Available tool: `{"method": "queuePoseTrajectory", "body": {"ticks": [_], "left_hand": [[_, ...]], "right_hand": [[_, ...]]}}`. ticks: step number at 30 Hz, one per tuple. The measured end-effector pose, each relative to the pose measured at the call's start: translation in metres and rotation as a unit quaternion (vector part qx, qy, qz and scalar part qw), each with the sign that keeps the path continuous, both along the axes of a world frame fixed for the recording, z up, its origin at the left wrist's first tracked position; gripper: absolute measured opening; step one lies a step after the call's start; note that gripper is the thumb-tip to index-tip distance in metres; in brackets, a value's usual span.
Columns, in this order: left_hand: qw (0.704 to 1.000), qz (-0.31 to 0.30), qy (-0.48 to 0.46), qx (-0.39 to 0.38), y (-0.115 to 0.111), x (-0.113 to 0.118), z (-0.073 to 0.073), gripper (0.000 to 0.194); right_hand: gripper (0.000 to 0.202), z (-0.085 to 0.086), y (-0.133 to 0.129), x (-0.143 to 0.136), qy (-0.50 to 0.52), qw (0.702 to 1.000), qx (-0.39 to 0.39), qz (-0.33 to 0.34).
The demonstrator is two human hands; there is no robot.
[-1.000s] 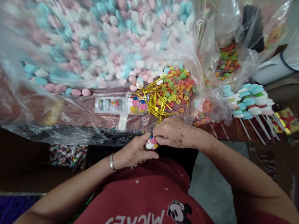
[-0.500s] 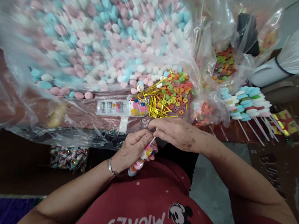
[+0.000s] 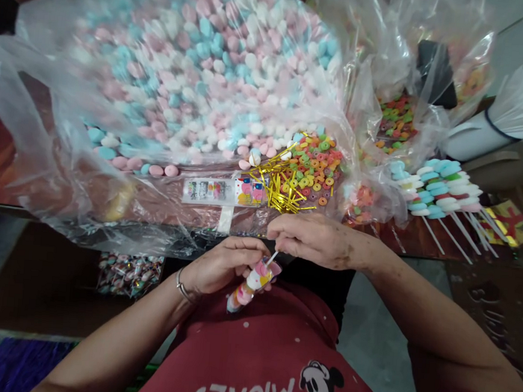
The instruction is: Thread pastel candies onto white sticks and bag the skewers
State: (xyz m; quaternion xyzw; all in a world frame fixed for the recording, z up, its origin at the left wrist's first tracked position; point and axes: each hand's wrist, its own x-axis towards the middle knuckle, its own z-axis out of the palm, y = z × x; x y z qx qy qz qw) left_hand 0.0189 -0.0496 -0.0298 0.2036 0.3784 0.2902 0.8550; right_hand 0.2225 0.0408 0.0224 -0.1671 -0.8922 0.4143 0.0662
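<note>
Purple strands (image 3: pixel 21 367) lie bunched at the lower left.

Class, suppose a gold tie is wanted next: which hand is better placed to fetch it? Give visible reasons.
Probably the right hand. It is nearer the gold ties and appears to pinch just the white stick, while the left hand supports the wrapped candy itself.

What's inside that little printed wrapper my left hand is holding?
Inside the wrapper, pastel candies show at the lower end, and a white stick runs out the top to the right hand. The printing and the left hand cover the rest.
</note>
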Motion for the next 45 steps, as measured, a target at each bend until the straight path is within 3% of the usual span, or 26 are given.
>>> {"method": "queuePoseTrajectory", "body": {"ticks": [6, 13, 15, 17, 20, 22, 25, 26, 27, 30, 33, 36, 38, 41, 43, 45], "left_hand": [[1.0, 0.017, -0.022, -0.001, -0.002, 0.012, -0.003, 0.029], [0.987, 0.138, 0.034, 0.076, -0.007, 0.027, -0.001, 0.038], [0.983, 0.156, 0.053, 0.087, -0.009, 0.027, 0.001, 0.035], [0.972, 0.184, 0.09, 0.117, -0.008, 0.026, 0.005, 0.03], [0.925, 0.258, 0.19, 0.205, -0.001, 0.025, 0.016, 0.024], [0.87, 0.292, 0.277, 0.285, 0.007, 0.026, 0.024, 0.023], [0.786, 0.305, 0.368, 0.391, 0.016, 0.03, 0.028, 0.025], [0.779, 0.305, 0.375, 0.4, 0.018, 0.031, 0.027, 0.026], [0.79, 0.305, 0.366, 0.385, 0.019, 0.032, 0.025, 0.026], [0.883, 0.293, 0.25, 0.269, 0.016, 0.032, 0.017, 0.028], [0.941, 0.225, 0.144, 0.209, 0.011, 0.028, 0.01, 0.03], [0.956, 0.196, 0.1, 0.195, 0.011, 0.024, 0.009, 0.026], [0.964, 0.203, 0.057, 0.162, 0.015, 0.021, 0.011, 0.026], [0.982, 0.151, 0.003, 0.113, 0.02, 0.015, 0.012, 0.031], [0.993, 0.08, -0.012, 0.089, 0.022, 0.011, 0.011, 0.031], [0.997, 0.012, -0.03, 0.067, 0.021, 0.009, 0.006, 0.029]], "right_hand": [[0.02, -0.002, 0.001, -0.002, 0.014, 1.0, -0.001, 0.018], [0.019, -0.004, -0.01, -0.015, -0.016, 1.0, 0.01, 0.023], [0.019, -0.006, -0.012, -0.016, 0.019, 0.999, 0.02, -0.02], [0.019, -0.007, -0.014, -0.014, 0.089, 0.988, 0.024, -0.124], [0.042, -0.009, -0.022, -0.013, 0.172, 0.943, 0.002, -0.285], [0.055, -0.012, -0.029, -0.016, 0.166, 0.934, -0.016, -0.316], [0.038, -0.02, -0.039, -0.026, 0.145, 0.929, -0.024, -0.34], [0.027, -0.023, -0.041, -0.028, 0.151, 0.923, -0.025, -0.354], [0.018, -0.026, -0.042, -0.031, 0.161, 0.915, -0.027, -0.368], [0.014, -0.035, -0.041, -0.032, 0.189, 0.898, -0.049, -0.394], [0.015, -0.039, -0.037, -0.03, 0.207, 0.891, -0.062, -0.398], [0.017, -0.038, -0.034, -0.027, 0.206, 0.899, -0.08, -0.379], [0.014, -0.036, -0.033, -0.025, 0.209, 0.909, -0.15, -0.329], [0.02, -0.036, -0.031, -0.021, 0.237, 0.904, -0.257, -0.247], [0.029, -0.038, -0.03, -0.016, 0.233, 0.922, -0.236, -0.202], [0.024, -0.042, -0.029, -0.012, 0.214, 0.953, -0.136, -0.163]]}}
